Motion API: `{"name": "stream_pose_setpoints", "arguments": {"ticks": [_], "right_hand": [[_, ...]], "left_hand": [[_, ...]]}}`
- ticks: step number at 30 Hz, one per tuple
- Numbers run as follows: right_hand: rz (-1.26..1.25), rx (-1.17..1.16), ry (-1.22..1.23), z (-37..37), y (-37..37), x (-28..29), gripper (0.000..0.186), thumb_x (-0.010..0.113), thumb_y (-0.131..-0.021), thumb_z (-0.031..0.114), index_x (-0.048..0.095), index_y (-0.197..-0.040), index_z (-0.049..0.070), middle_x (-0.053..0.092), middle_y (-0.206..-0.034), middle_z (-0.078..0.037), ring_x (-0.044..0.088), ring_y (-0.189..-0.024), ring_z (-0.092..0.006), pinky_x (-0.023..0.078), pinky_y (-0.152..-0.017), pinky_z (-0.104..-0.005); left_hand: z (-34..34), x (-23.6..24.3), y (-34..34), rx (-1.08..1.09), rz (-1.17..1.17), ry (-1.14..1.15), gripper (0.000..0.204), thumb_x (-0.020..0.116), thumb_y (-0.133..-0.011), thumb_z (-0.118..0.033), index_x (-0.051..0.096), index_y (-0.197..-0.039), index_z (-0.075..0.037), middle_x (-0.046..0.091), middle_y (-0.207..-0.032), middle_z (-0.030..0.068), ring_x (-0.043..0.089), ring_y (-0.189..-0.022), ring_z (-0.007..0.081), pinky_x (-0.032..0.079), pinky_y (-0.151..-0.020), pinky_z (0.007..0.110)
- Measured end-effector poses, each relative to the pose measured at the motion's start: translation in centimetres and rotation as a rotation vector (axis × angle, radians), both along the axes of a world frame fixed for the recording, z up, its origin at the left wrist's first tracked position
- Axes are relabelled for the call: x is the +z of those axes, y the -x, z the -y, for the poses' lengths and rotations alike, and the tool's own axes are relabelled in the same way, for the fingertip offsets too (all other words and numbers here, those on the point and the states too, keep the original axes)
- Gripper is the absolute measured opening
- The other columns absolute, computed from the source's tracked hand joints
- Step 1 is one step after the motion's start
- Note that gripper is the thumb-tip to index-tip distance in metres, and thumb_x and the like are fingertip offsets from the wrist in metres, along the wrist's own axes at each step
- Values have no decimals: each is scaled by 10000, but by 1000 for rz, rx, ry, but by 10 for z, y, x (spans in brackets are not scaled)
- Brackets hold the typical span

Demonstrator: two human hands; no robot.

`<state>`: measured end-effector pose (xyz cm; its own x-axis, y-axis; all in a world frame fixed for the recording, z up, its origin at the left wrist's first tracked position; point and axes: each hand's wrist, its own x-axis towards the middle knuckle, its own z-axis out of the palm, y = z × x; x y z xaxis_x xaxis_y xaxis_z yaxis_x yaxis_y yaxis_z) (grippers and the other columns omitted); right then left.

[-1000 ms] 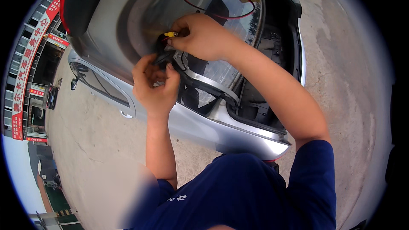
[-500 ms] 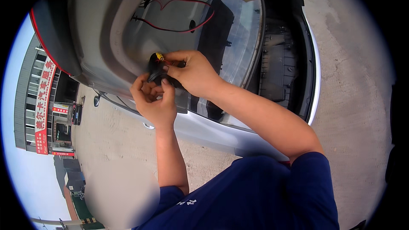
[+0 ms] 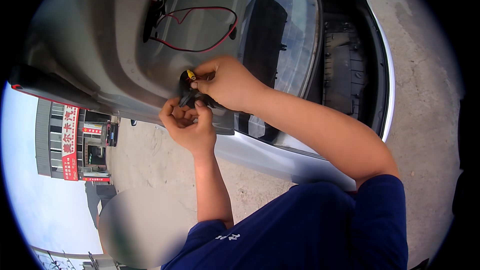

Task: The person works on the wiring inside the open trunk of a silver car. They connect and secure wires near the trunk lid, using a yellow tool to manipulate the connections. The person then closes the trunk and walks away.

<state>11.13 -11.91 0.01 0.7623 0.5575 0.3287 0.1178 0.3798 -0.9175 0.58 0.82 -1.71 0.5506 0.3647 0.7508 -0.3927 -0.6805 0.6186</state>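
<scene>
Both of my hands work close together in front of the raised tailgate's bare inner panel (image 3: 165, 77). My right hand (image 3: 227, 85) pinches a thin wire just behind a yellow plug (image 3: 191, 74), which sticks out past the fingertips. Below it, my left hand (image 3: 192, 126) has its thumb and fingers closed on a dark strip that looks like black tape or cable wrap (image 3: 188, 100). The strip runs between the two hands. Where the wires go behind my right palm is hidden.
A red and black wire loop (image 3: 235, 20) hangs from an opening in the panel above my hands. To the right are the rear window glass (image 3: 295, 35) and the open trunk (image 3: 345, 70) of the silver car. A building with a red sign (image 3: 70, 145) stands far left.
The view has shifted, so the car and both hands sit a little further right. My hands keep their grips, with only slight finger movement at the dark strip.
</scene>
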Motion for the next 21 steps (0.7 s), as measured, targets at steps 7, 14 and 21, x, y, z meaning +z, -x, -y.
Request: {"name": "stream_pose_setpoints", "arguments": {"ticks": [7,14,21], "right_hand": [[-159,125,84,13,-5,16,227,806,-953,141,811,-1076,-49,749,-841,-89,624,-756,-114,517,-720,-308],[-188,54,5,-6,-8,3,229,805,-938,146,800,-1007,-72,745,-831,-102,644,-761,-123,523,-701,-325],[-24,-145,23,-13,-6,8,185,771,-831,129,776,-870,-52,744,-812,-191,740,-792,-305,569,-725,-421]], "left_hand": [[1,-2,2,6,-10,49,512,741,-917,77,460,-1336,-11,687,-1018,135,656,-723,94,502,-646,202],[0,-3,0,-15,-4,62,526,761,-898,78,472,-1329,-4,685,-1072,152,669,-759,94,513,-679,192],[-3,2,3,18,-32,-39,479,695,-950,69,426,-1338,-13,701,-937,144,655,-664,116,515,-600,239]]}}
